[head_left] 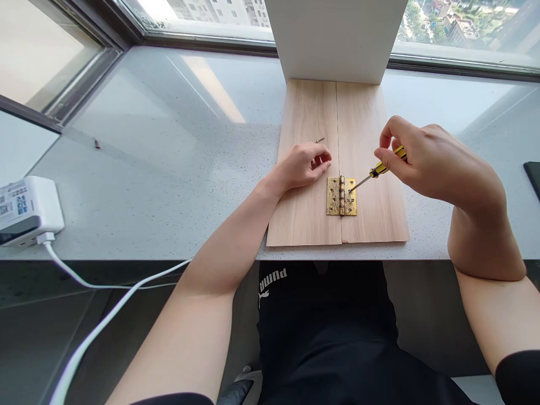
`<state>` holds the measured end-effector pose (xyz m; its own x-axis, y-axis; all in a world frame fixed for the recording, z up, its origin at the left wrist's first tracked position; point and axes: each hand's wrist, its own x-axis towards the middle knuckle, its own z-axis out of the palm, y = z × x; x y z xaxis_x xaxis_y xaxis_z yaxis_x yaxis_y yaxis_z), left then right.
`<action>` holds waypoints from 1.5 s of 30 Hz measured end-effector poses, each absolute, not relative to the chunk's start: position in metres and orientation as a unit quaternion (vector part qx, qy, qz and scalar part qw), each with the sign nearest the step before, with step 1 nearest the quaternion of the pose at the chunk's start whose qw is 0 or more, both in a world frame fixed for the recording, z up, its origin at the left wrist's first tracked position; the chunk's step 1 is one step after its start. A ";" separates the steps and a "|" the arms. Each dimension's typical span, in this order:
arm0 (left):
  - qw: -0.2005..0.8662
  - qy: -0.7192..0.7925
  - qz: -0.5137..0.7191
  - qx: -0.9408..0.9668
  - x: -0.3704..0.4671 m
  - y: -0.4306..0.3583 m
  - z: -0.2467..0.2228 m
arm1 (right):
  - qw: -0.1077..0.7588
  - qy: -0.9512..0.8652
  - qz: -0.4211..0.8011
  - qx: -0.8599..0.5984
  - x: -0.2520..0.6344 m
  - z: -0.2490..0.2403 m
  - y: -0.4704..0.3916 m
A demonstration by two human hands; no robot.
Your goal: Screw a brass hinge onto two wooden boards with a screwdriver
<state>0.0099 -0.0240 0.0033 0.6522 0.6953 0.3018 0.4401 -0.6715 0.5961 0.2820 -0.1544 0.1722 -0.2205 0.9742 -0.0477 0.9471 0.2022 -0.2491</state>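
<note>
My right hand [426, 157] is wrapped round the yellow-and-black handle of a screwdriver [379, 167]. Its shaft slants down to the left, with the tip at the right leaf of a brass-coloured hinge [348, 197]. The hinge lies unfolded across the seam between two light wood boards [304, 225], one leaf on each. On the left board rests my left hand [306, 163], just above the hinge, its fingers curled in towards the thumb; whether something small is between them is hidden. A small screw-like metal piece [319, 140] shows just beyond that hand.
The boards lie on a speckled white sill [202, 169], their far ends against a white block [333, 39]. A white power adapter [34, 208] with a cable [97, 332] is at left. A dark flat object [532, 175] lies at the right edge. Windows stand behind.
</note>
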 end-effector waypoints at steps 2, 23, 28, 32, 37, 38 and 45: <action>0.241 0.325 0.263 0.876 0.010 -0.024 0.003 | 0.054 -0.784 0.130 -0.605 0.287 0.174 -0.156; 0.244 0.321 0.268 0.875 0.010 -0.025 0.003 | 0.096 -0.803 0.135 -0.573 0.291 0.175 -0.161; 0.250 0.325 0.262 0.874 0.010 -0.024 0.004 | 0.118 -0.784 0.144 -0.593 0.287 0.170 -0.160; 0.252 0.325 0.263 0.873 0.010 -0.025 0.005 | 0.075 -0.745 0.106 -0.654 0.282 0.170 -0.157; 0.251 0.327 0.262 0.873 0.010 -0.026 0.006 | 0.080 -0.780 0.146 -0.603 0.288 0.175 -0.157; 0.250 0.327 0.261 0.873 0.010 -0.026 0.006 | 0.087 -0.789 0.151 -0.589 0.290 0.176 -0.158; 0.247 0.321 0.263 0.876 0.010 -0.024 0.005 | 0.115 -0.787 0.150 -0.588 0.289 0.170 -0.160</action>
<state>0.0099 -0.0243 0.0046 0.6554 0.6927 0.3009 0.4330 -0.6711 0.6018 0.2890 -0.1601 0.1704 -0.2832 0.9590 0.0047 0.8905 0.2648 -0.3701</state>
